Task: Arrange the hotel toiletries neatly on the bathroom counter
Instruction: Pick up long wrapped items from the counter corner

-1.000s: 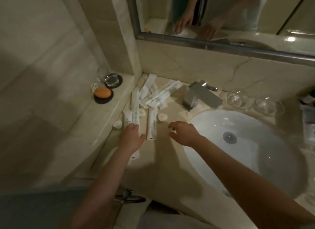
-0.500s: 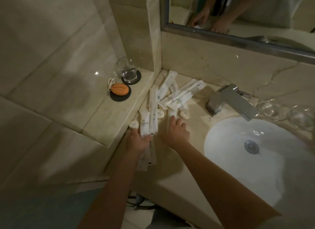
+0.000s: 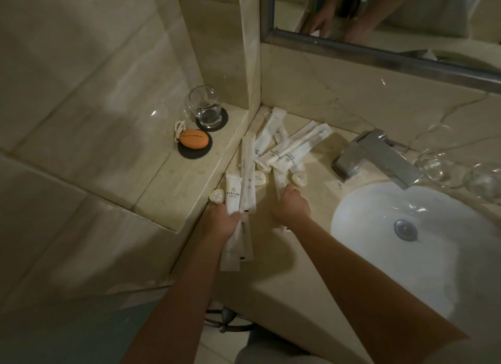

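1. The worktop (image 3: 298, 269) is carrying all the toiletries; its basin (image 3: 406, 255) is serving as the landmark.
2. The left hand (image 3: 222, 222), well left of the basin, is clasping a bundle of flat packets (image 3: 235, 252) in curled fingers, and the bundle is trailing back to the worktop's near edge.
3. The right hand (image 3: 291, 208), just left of the basin, is curling its fingers round a slim sachet (image 3: 279, 179) that is lying on the worktop.
4. A sachet pile (image 3: 287, 147) is lying criss-crossed in the corner, left of and behind the basin.
5. A white tube (image 3: 233, 195) and a long sachet (image 3: 248, 174) are lying side by side, farther left of the basin than the slim sachet.
6. Three round soaps (image 3: 259, 177) are sitting scattered left of the basin.
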Demonstrator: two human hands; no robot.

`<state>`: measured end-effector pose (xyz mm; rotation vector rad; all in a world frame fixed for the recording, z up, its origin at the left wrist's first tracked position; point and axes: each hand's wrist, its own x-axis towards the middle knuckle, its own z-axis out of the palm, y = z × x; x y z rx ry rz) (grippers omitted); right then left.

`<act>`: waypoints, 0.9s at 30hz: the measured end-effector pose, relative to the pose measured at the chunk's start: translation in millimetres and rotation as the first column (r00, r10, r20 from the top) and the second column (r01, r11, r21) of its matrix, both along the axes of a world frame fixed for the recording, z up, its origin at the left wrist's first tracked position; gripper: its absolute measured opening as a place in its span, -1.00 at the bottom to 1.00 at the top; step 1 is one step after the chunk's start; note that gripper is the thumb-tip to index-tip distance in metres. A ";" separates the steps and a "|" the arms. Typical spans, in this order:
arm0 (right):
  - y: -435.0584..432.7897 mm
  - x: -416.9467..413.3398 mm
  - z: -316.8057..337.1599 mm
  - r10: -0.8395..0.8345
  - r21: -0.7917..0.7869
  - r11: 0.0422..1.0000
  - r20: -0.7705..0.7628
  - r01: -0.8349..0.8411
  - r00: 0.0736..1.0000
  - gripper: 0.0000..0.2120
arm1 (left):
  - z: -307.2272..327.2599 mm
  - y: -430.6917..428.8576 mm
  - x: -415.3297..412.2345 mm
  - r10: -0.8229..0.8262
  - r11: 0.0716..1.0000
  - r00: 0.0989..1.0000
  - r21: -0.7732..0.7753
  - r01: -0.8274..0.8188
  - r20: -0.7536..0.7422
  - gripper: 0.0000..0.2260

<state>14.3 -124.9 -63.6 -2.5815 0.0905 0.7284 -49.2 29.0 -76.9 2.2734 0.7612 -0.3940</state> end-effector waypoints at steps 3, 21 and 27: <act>-9.3 -0.4 1.3 -0.026 0.020 0.999 0.008 0.026 1.000 -0.51 | 6.1 -1.4 -2.6 0.008 1.000 1.000 0.020 -0.008 0.001 -0.61; -104.2 -39.6 51.4 -0.028 0.451 0.892 -0.034 0.040 0.999 -0.77 | 56.6 -57.9 -10.3 0.056 0.995 0.974 -0.087 -0.038 0.219 -0.83; -167.4 -71.7 83.8 -0.113 0.682 0.717 -0.096 0.148 0.989 -0.83 | 88.6 -126.1 -5.7 0.150 0.934 0.919 -0.358 -0.010 0.365 -0.92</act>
